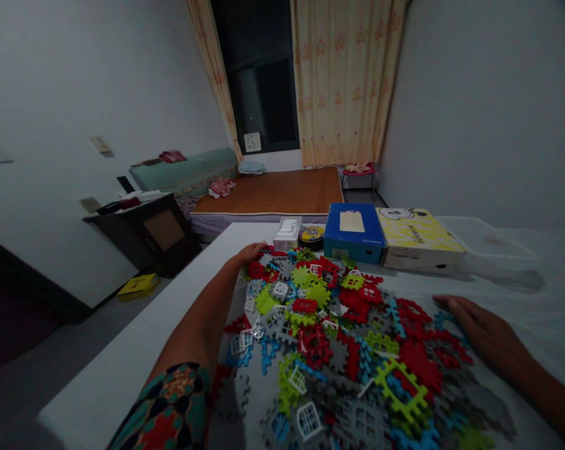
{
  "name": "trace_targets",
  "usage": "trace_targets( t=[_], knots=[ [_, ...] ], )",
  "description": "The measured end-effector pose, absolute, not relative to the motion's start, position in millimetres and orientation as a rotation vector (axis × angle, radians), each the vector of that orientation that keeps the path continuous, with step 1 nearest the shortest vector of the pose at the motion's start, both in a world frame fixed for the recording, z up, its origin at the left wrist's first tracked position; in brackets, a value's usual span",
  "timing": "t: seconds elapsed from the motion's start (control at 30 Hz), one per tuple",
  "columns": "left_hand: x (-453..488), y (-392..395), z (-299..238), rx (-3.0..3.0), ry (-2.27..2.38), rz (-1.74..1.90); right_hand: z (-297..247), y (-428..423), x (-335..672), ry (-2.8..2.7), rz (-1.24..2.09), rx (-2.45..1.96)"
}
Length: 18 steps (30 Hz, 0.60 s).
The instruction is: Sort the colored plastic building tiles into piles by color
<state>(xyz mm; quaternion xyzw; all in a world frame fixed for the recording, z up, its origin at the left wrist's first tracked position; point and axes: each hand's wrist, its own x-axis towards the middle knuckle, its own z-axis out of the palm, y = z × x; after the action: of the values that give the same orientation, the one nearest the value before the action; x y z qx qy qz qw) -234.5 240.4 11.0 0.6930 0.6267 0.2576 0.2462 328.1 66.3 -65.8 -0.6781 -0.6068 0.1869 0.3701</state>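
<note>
A wide pile of plastic interlocking building pieces in red, lime green, blue, grey and white spreads over the white table. Among them are a white window-frame piece, a lime green square frame and a red toothed piece. My left hand reaches to the far left edge of the pile, fingers stretched forward beside red pieces and partly hidden. At the right edge, my right hand lies with its fingers extended toward blue and red pieces. I see nothing held in either hand.
Behind the pile stand a small white box, a round black-and-yellow tin, a blue box, a yellow-and-white box and a clear plastic tub. The table's left edge runs past my left arm. A bed is beyond.
</note>
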Motion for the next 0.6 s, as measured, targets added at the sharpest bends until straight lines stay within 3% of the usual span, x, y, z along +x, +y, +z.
trace_targets(
  t=[0.37, 0.6],
  knots=[
    [-182, 173, -2, 1.913, 1.393, 0.653, -80, 78, 334, -1.786, 0.317, -1.667],
    [-110, 144, 30, 2.164, 1.229, 0.791, -76, 76, 329, -1.83, 0.261, -1.628]
  ],
)
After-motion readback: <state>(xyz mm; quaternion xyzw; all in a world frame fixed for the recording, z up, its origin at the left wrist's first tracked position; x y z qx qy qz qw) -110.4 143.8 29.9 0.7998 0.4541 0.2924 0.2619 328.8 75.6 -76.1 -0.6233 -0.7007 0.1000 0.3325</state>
